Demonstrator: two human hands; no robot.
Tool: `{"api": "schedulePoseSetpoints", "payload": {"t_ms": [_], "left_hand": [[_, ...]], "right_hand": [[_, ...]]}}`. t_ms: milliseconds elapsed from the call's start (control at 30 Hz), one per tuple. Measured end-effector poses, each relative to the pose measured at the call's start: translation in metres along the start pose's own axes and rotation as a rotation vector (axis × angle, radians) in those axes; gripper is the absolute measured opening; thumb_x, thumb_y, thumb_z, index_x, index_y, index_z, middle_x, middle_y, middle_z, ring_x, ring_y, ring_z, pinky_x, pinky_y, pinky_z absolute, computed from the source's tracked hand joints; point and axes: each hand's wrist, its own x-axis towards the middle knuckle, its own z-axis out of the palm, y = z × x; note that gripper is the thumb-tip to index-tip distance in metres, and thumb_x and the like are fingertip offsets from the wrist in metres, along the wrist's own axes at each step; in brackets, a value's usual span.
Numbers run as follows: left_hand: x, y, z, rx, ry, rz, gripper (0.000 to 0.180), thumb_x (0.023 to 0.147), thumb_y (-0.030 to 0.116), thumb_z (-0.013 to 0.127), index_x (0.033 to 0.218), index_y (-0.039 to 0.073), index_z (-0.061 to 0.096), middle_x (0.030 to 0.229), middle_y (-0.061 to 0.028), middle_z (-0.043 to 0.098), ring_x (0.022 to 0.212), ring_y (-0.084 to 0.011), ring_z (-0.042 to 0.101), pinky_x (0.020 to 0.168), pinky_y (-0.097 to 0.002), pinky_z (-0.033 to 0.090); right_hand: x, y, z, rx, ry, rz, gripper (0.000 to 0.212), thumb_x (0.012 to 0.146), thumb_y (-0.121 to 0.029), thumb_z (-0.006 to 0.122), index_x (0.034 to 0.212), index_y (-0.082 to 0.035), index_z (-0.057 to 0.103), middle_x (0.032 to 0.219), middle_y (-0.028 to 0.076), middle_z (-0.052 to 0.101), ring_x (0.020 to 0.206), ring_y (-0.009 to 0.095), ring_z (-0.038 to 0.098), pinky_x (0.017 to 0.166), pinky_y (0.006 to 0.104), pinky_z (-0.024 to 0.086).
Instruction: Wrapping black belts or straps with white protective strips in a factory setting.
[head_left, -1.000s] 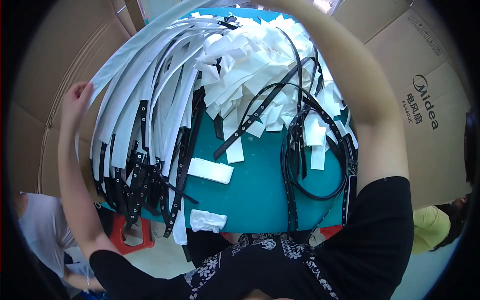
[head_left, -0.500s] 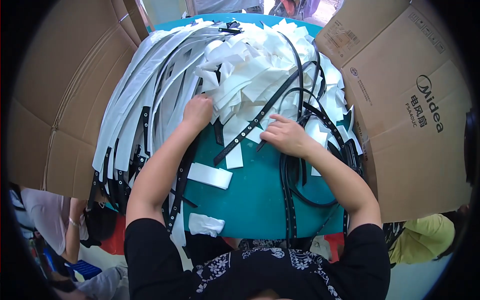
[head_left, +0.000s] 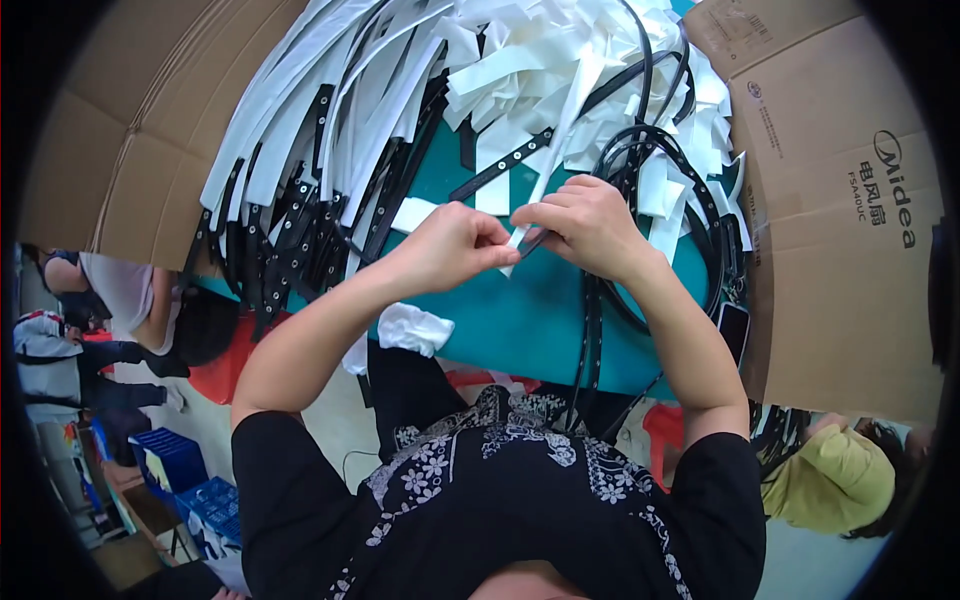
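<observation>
Meeting over the green table (head_left: 540,322), the two hands, apart half a second ago, are in the head view now sharing one narrow white strip (head_left: 567,125). It is slanting down from beside the heap of white pieces (head_left: 495,95), its lower end sitting between them. The left hand (head_left: 460,245) is pinching that end, thumb and fingertip together on it. The right hand (head_left: 590,225) is clamping bent fingers on the strip just above; a dark strap end (head_left: 535,243) is showing beneath, and whether those fingers are gripping it too, I cannot tell. From where I'm standing, reaching seems to be giving way to close two-handed handling of one piece. Black eyeleted straps (head_left: 323,130) are lying leftward among long white strips (head_left: 275,165), and a crumpled white bundle (head_left: 415,330) is resting near the table's front edge.
</observation>
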Motion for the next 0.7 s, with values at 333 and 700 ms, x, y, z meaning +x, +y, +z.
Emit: {"api": "schedulePoseSetpoints", "payload": {"t_ms": [333, 700], "left_hand": [[-0.051, -0.031, 0.059, -1.247, -0.165, -0.330, 0.015, 0.084, 0.012, 0.066, 0.092, 0.001, 0.059, 0.072, -0.0031, 0.061, 0.064, -0.0081, 0.059, 0.060, -0.0181, 0.048], [-0.028, -0.008, 0.109, -1.252, -0.089, -0.353, 0.016, 0.081, 0.016, 0.070, 0.072, 0.004, 0.062, 0.063, -0.0020, 0.058, 0.056, -0.0077, 0.052, 0.050, -0.0179, 0.038]], "right_hand": [[-0.072, -0.118, -0.035, 0.369, 0.014, 0.552, 0.018, 0.086, -0.011, 0.056, 0.099, -0.003, 0.046, 0.072, 0.014, 0.056, 0.068, 0.032, 0.058, 0.060, 0.0377, 0.045], [-0.120, -0.188, 0.016, 1.353, 0.333, 1.149, 0.023, 0.095, -0.019, 0.048, 0.091, 0.001, 0.056, 0.067, 0.004, 0.059, 0.061, 0.009, 0.058, 0.056, 0.0202, 0.046]]}}
